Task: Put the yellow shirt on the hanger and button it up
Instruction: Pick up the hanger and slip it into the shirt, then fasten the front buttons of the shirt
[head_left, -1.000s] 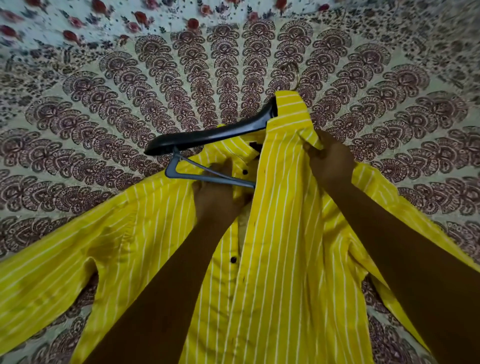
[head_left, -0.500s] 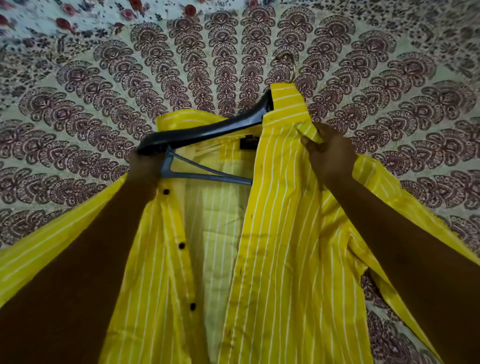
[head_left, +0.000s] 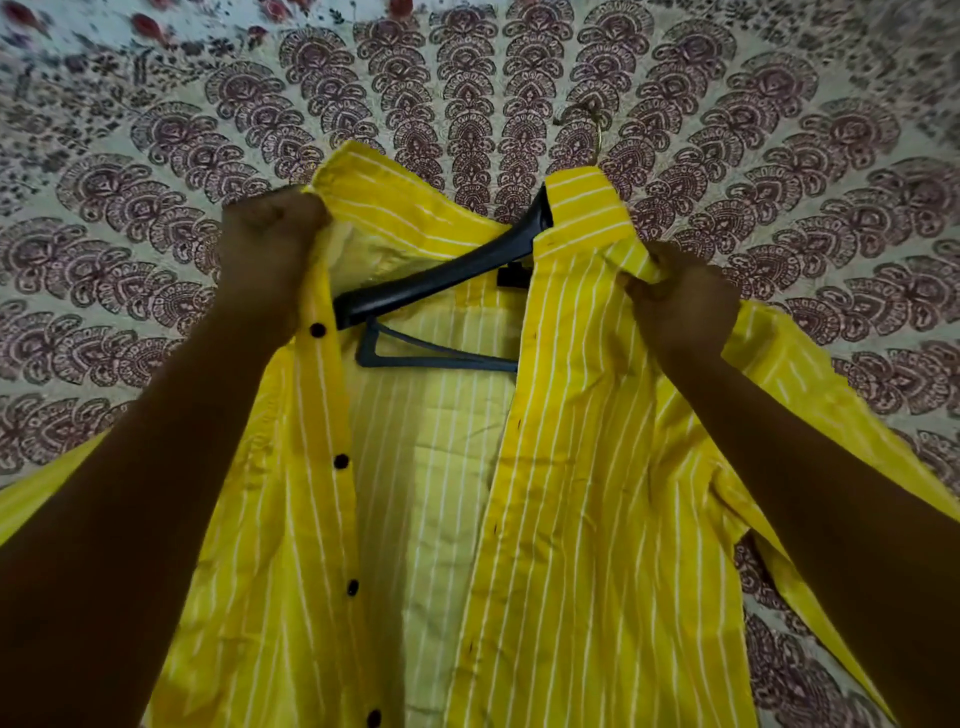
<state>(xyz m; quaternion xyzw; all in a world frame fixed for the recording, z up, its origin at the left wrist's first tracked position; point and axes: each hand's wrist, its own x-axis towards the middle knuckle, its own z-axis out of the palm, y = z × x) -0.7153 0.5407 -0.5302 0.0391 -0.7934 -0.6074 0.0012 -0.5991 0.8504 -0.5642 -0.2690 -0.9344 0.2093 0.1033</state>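
The yellow shirt (head_left: 587, 467) with white stripes lies front-open on the bed, its black buttons running down the left placket. A dark plastic hanger (head_left: 441, 283) lies inside it; its right arm is under the right front panel, its left arm and lower bar are bare over the shirt's inner back. The metal hook (head_left: 592, 130) pokes out above the collar. My left hand (head_left: 270, 234) grips the top of the left front panel by the collar, lifted away from the hanger. My right hand (head_left: 680, 301) pinches the right collar fabric.
A bedsheet (head_left: 156, 182) printed with maroon paisley rings covers the whole surface under the shirt. Both sleeves spread out to the left and right lower edges of the view.
My left hand left the middle of the shirt, took hold of the left front panel and pulled it up and outward, baring the hanger's left arm. My right hand kept its hold.
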